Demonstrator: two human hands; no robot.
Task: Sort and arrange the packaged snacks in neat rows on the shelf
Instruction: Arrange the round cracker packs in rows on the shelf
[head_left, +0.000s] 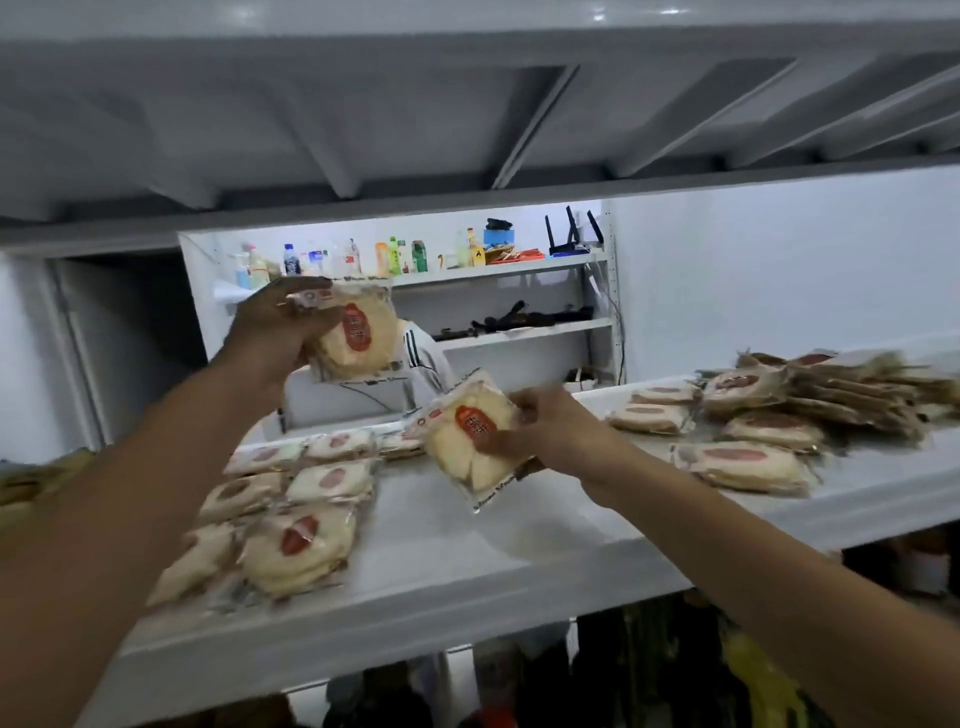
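Note:
My left hand (275, 325) grips a clear pack of pale round crackers with a red oval label (358, 332), held up above the white shelf (467, 566). My right hand (545, 428) pinches a second such pack (475, 439) by its right edge, tilted and lifted over the middle of the shelf. On the left of the shelf lie several packs in rough rows (291, 499). A loose heap of the same packs (769, 421) covers the right part of the shelf.
The underside of an upper shelf (467, 130) hangs close overhead. Through the open back, another rack with bottles (363, 257) and a router (571, 234) is visible. A person in a white top (423, 358) stands behind. Darker goods sit on the shelf below (649, 670).

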